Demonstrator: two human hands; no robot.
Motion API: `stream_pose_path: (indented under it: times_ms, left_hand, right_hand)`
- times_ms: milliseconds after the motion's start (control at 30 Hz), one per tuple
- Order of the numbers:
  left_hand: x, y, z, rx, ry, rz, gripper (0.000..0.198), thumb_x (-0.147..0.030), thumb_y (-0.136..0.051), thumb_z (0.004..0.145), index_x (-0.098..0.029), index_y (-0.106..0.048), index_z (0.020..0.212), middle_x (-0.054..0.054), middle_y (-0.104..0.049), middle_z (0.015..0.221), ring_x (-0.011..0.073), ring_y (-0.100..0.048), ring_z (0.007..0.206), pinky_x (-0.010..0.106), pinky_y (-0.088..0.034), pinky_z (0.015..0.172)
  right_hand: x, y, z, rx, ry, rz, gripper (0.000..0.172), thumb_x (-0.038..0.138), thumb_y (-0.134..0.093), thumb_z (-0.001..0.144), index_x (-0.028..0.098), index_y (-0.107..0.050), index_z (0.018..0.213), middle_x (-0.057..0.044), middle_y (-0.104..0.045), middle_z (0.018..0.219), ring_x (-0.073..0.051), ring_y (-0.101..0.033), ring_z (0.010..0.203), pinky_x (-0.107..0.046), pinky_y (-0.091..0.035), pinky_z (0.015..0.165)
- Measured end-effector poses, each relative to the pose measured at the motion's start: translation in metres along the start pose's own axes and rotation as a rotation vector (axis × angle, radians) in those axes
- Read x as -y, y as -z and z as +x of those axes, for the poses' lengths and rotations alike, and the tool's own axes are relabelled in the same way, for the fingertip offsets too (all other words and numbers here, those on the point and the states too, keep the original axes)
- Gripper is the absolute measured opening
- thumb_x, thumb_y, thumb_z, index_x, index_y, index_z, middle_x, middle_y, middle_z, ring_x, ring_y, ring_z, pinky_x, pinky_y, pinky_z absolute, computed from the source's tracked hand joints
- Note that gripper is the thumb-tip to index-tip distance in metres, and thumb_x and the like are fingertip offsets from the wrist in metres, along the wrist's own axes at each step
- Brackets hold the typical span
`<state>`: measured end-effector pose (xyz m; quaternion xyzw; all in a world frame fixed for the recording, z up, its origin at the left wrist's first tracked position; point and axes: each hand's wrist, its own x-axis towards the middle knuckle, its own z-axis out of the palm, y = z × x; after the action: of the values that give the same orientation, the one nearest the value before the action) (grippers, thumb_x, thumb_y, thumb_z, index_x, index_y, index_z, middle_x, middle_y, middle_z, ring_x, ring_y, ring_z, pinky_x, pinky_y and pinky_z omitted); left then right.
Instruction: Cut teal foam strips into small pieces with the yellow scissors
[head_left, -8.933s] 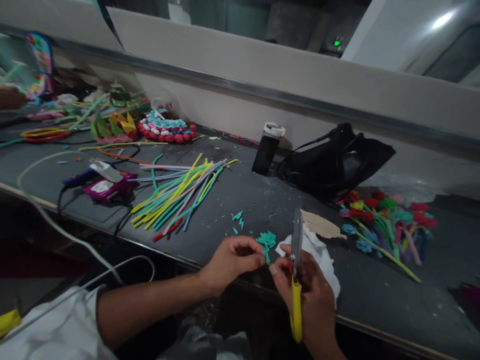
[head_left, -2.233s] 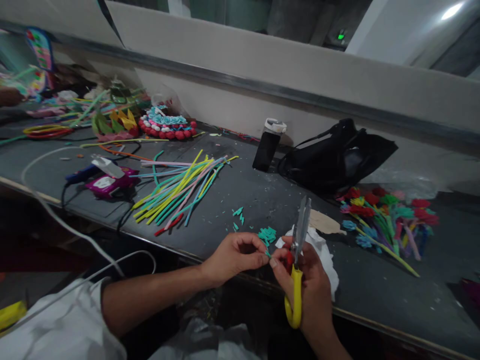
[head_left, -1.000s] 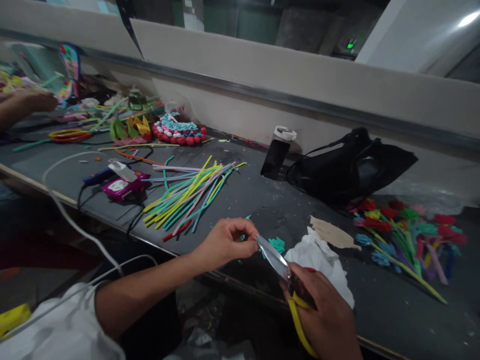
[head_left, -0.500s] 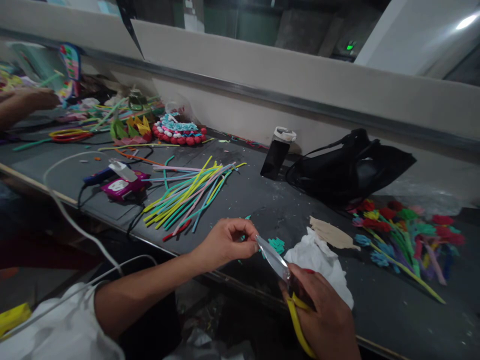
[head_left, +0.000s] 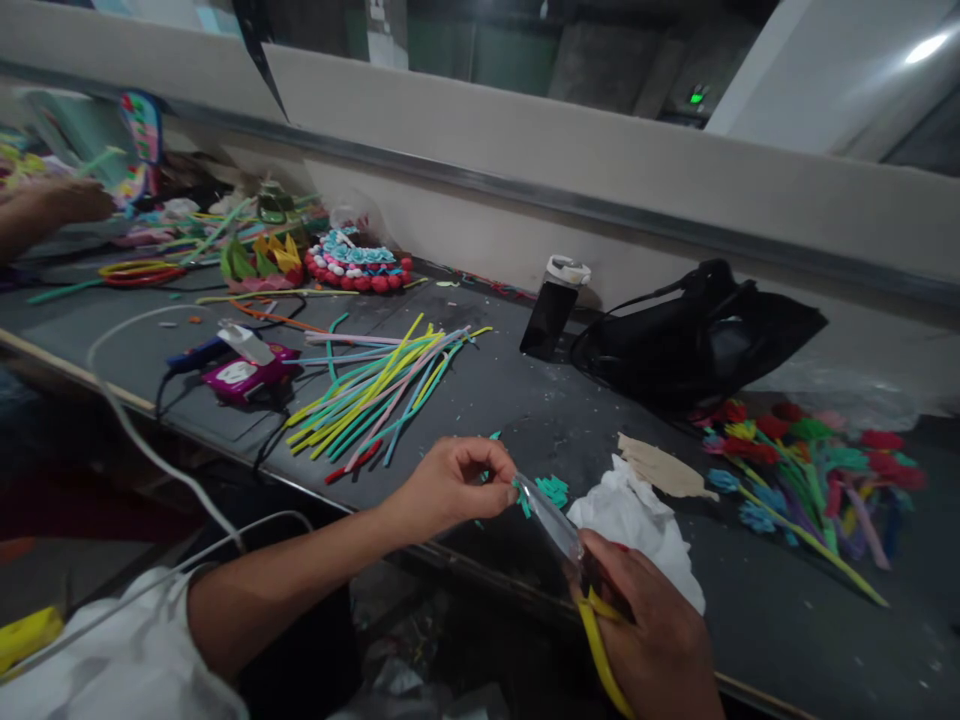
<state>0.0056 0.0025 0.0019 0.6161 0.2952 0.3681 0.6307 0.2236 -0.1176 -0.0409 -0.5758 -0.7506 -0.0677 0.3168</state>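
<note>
My left hand (head_left: pixel 450 487) pinches a small teal foam piece (head_left: pixel 519 492) between thumb and fingers at the bench's front edge. My right hand (head_left: pixel 652 630) grips yellow-handled scissors (head_left: pixel 559 525), whose blades point up-left and meet the teal piece. More cut teal bits (head_left: pixel 553 489) lie on the dark bench (head_left: pixel 525 400) just behind the blades. A crumpled white cloth (head_left: pixel 634 520) sits beside my right hand.
A bundle of coloured foam strips (head_left: pixel 375 385) lies mid-bench, a pink glue gun (head_left: pixel 240 375) and cables to its left. A black bag (head_left: pixel 697 335) and bottle (head_left: pixel 553 305) stand at the wall. Foam flowers (head_left: pixel 802 460) lie right. Another person's hand (head_left: pixel 45 205) works far left.
Over the last second the hands stay nearly still and the teal piece shows at the blade tips. Earlier, the scissors pointed upright; they now tilt up-left toward my left hand.
</note>
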Motion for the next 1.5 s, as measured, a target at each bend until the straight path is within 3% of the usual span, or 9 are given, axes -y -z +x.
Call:
stream_pose_path:
  times_ms: [133, 300, 567, 800, 933, 1067, 1200, 1333, 1500]
  left_hand:
    - [0.000, 0.003, 0.001, -0.015, 0.016, -0.019, 0.013, -0.022, -0.069, 0.069, -0.013, -0.060, 0.067, -0.001, -0.054, 0.066, 0.0094, -0.046, 0.063, 0.024, -0.037, 0.062]
    - [0.008, 0.009, 0.007, -0.070, 0.062, 0.041, 0.015, -0.027, -0.069, 0.071, -0.013, -0.063, 0.073, -0.002, -0.057, 0.067, 0.0086, -0.048, 0.061, 0.022, -0.038, 0.061]
    - [0.024, 0.026, 0.028, -0.171, 0.026, 0.584, 0.011, -0.022, -0.060, 0.075, -0.014, -0.067, 0.075, 0.001, -0.064, 0.070, 0.0132, -0.056, 0.067, 0.022, -0.041, 0.063]
    - [0.037, 0.031, 0.035, -0.134, -0.064, 0.874, 0.011, -0.020, -0.059, 0.076, -0.015, -0.068, 0.076, 0.001, -0.062, 0.068, 0.0136, -0.056, 0.064, 0.023, -0.038, 0.061]
    - [0.032, 0.030, 0.034, -0.107, -0.167, 0.995, 0.013, -0.011, -0.056, 0.074, -0.015, -0.066, 0.081, 0.001, -0.062, 0.075, 0.0133, -0.056, 0.067, 0.025, -0.038, 0.068]
    - [0.024, 0.024, 0.028, -0.074, -0.205, 1.144, 0.012, -0.015, -0.055, 0.078, -0.016, -0.065, 0.086, 0.002, -0.064, 0.080, 0.0160, -0.058, 0.074, 0.032, -0.036, 0.078]
    - [0.024, 0.014, 0.020, 0.050, -0.316, 1.152, 0.015, -0.022, -0.052, 0.085, -0.020, -0.066, 0.092, 0.005, -0.065, 0.094, 0.0192, -0.059, 0.090, 0.034, -0.034, 0.084]
    - [0.032, 0.006, 0.016, 0.220, -0.396, 1.234, 0.018, -0.021, -0.055, 0.085, -0.020, -0.069, 0.096, 0.007, -0.066, 0.093, 0.0203, -0.056, 0.087, 0.034, -0.032, 0.081]
    - [0.036, 0.001, 0.016, 0.240, -0.389, 1.330, 0.016, -0.020, -0.053, 0.085, -0.017, -0.068, 0.083, 0.007, -0.064, 0.081, 0.0212, -0.055, 0.082, 0.036, -0.032, 0.078]
  right_hand:
    - [0.005, 0.002, 0.004, -0.006, -0.210, 0.069, 0.027, 0.040, -0.065, 0.081, 0.021, -0.070, 0.099, -0.001, -0.075, 0.078, -0.016, -0.070, 0.063, -0.020, -0.055, 0.059]
    - [0.013, 0.004, 0.006, 0.038, -0.545, 0.320, 0.037, 0.053, -0.066, 0.077, 0.022, -0.071, 0.095, 0.003, -0.066, 0.061, -0.012, -0.060, 0.049, -0.017, -0.051, 0.051]
    - [0.023, 0.015, 0.009, 0.028, -0.759, 0.574, 0.035, 0.050, -0.072, 0.071, 0.024, -0.071, 0.094, 0.005, -0.060, 0.061, -0.009, -0.055, 0.049, -0.015, -0.047, 0.052]
    - [0.023, 0.019, 0.008, -0.003, -0.769, 0.584, 0.038, 0.055, -0.072, 0.068, 0.025, -0.072, 0.092, 0.005, -0.061, 0.060, -0.009, -0.054, 0.047, -0.014, -0.047, 0.049]
    - [0.024, 0.022, 0.010, -0.022, -0.730, 0.567, 0.039, 0.055, -0.070, 0.070, 0.024, -0.071, 0.094, 0.004, -0.061, 0.059, -0.010, -0.053, 0.045, -0.016, -0.048, 0.049]
    - [0.026, 0.022, 0.011, -0.017, -0.735, 0.590, 0.036, 0.052, -0.071, 0.072, 0.025, -0.071, 0.095, 0.005, -0.061, 0.060, -0.009, -0.053, 0.045, -0.015, -0.047, 0.047]
    - [0.024, 0.021, 0.012, -0.005, -0.725, 0.579, 0.035, 0.049, -0.071, 0.071, 0.023, -0.071, 0.095, 0.004, -0.062, 0.059, -0.010, -0.055, 0.045, -0.016, -0.048, 0.048]
    - [0.021, 0.019, 0.014, 0.037, -0.666, 0.593, 0.030, 0.042, -0.072, 0.072, 0.023, -0.071, 0.095, 0.004, -0.064, 0.060, -0.010, -0.059, 0.046, -0.015, -0.049, 0.048]
    - [0.022, 0.016, 0.017, 0.044, -0.628, 0.568, 0.028, 0.040, -0.071, 0.073, 0.023, -0.071, 0.095, 0.004, -0.063, 0.059, -0.009, -0.058, 0.045, -0.014, -0.048, 0.046]
